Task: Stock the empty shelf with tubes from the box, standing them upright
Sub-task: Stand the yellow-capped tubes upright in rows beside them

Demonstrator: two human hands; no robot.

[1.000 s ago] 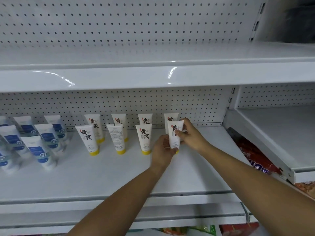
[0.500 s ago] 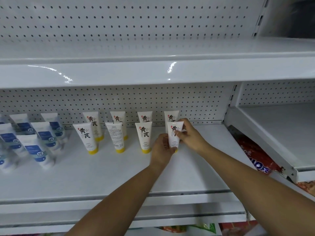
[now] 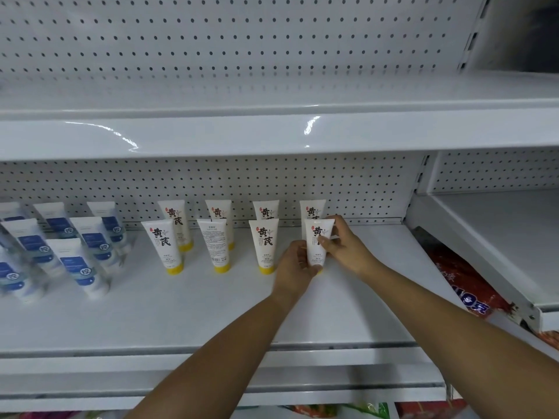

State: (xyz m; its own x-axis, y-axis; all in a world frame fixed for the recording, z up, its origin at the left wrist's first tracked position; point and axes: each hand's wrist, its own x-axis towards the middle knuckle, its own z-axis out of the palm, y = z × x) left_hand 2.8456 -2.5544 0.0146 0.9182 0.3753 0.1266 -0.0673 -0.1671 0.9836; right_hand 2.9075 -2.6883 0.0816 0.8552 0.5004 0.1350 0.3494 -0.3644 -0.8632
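Several white tubes with yellow caps stand cap-down in two rows on the white shelf [image 3: 211, 313]. The rightmost front tube [image 3: 317, 237] stands upright with both my hands on it. My left hand [image 3: 295, 267] grips its lower part near the cap. My right hand [image 3: 343, 246] pinches its upper right side. Behind it stands another yellow-capped tube [image 3: 312, 209]. To its left is a front-row tube [image 3: 263, 243], then one turned label-back [image 3: 215, 244]. The box is out of view.
White tubes with blue labels [image 3: 81, 261] crowd the shelf's left end. An upper shelf [image 3: 272, 131] overhangs. A neighbouring shelf [image 3: 499, 237] lies at right, with red packages [image 3: 465, 282] below it. Bare shelf surface lies in front and to the right of the tubes.
Both hands have stayed on the rightmost front tube; the view shifted slightly, and the tube shows no clear movement.
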